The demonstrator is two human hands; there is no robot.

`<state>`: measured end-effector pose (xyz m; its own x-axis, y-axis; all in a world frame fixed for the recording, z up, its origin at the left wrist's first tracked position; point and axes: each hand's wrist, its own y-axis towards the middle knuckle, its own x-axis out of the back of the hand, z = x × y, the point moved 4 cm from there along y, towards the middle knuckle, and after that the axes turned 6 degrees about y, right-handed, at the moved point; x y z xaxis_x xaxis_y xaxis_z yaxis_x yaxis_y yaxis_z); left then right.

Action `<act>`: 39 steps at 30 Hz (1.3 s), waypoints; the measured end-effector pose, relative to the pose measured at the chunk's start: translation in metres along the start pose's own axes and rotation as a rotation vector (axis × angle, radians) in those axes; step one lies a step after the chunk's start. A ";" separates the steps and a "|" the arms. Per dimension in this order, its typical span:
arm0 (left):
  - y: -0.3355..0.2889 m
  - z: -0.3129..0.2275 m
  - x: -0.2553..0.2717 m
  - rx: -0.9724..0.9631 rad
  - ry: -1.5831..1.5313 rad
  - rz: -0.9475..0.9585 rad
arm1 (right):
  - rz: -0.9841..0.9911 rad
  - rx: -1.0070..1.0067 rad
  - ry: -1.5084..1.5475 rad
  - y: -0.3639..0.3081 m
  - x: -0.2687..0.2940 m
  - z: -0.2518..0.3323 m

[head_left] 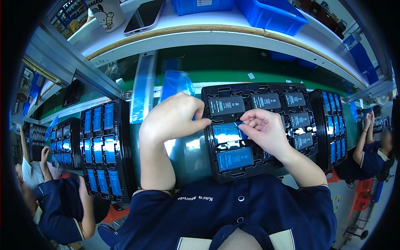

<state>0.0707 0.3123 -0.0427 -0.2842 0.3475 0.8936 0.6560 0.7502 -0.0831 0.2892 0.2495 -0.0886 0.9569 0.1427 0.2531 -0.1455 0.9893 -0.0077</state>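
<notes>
A black moulded tray (233, 173) lies in front of me with flat phone batteries in its pockets. Dark grey faces show on several, such as the top-left battery (226, 106). Glossy blue film (227, 134) covers the middle-left battery, and the battery below it (234, 158) also looks blue. My right hand (262, 128) is closed in a pinch of thumb and forefinger at the film's right end, where a blue edge stands up. Over the tray's left edge, my left hand (177, 116) is bent with curled fingers; its fingertips are partly hidden, and whatever they hold cannot be made out.
Stacked black trays of blue-covered batteries stand at left (106, 154) and right (333, 129). Blue film sheets (177, 83) lie behind my left hand. A shelf (200, 35) spans the back, carrying a cup (107, 16), a phone (145, 16) and blue bins (273, 16). People work on both sides.
</notes>
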 end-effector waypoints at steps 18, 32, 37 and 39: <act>0.005 -0.023 0.016 -0.277 -0.517 -0.413 | 0.293 0.135 0.315 0.047 -0.009 0.032; -0.003 0.033 0.027 -0.009 -0.380 -0.615 | 0.017 0.121 0.552 0.057 0.022 0.022; -0.014 0.070 0.032 0.294 -0.225 -0.567 | -0.071 -0.073 0.523 0.061 0.033 0.005; -0.008 0.059 0.030 0.278 -0.090 -0.449 | -0.026 -0.091 0.522 0.061 0.026 -0.002</act>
<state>0.0158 0.3501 -0.0417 -0.5615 -0.0040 0.8275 0.2497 0.9526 0.1740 0.3054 0.3138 -0.0850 0.9612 0.0910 -0.2606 -0.1201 0.9879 -0.0981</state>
